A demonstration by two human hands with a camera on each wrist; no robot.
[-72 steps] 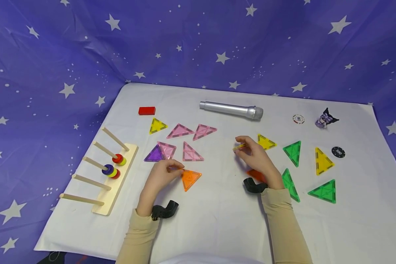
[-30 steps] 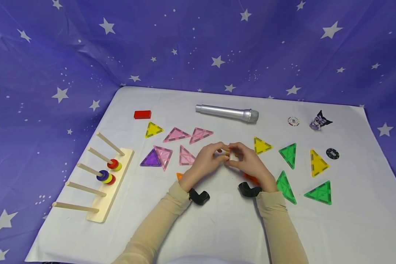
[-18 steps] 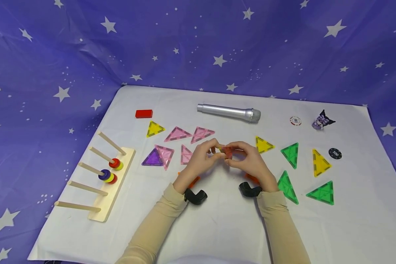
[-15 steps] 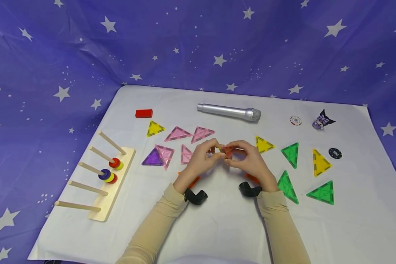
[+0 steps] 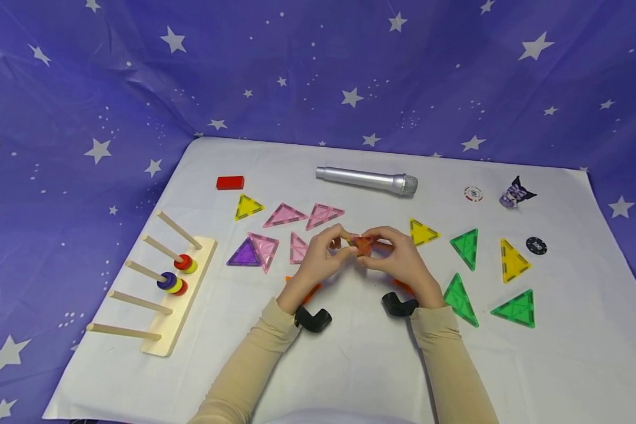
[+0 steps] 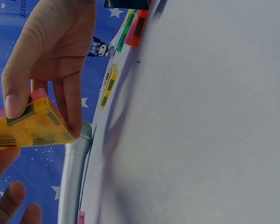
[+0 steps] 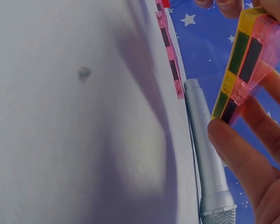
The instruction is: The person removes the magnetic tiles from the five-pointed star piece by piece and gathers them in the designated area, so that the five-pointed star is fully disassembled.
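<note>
A yellow triangular magnetic tile and a pink magnetic tile are lifted over the table, lying face to face. In the head view the pair looks orange where they overlap. My left hand pinches their left side with thumb and fingers. On the other side my right hand holds them by the edges, its thumb on the near side. Under my left wrist an orange tile is partly hidden. Another orange tile shows below my right hand.
Pink tiles, a purple tile and a wooden peg rack are on the left. Green tiles and yellow tiles lie right, near poker chips and a figurine. Behind are a microphone and red block.
My left hand has left the orange tile and moved right to meet my right hand. Both hands now grip the tile pair, which has been turned so its face shows.
</note>
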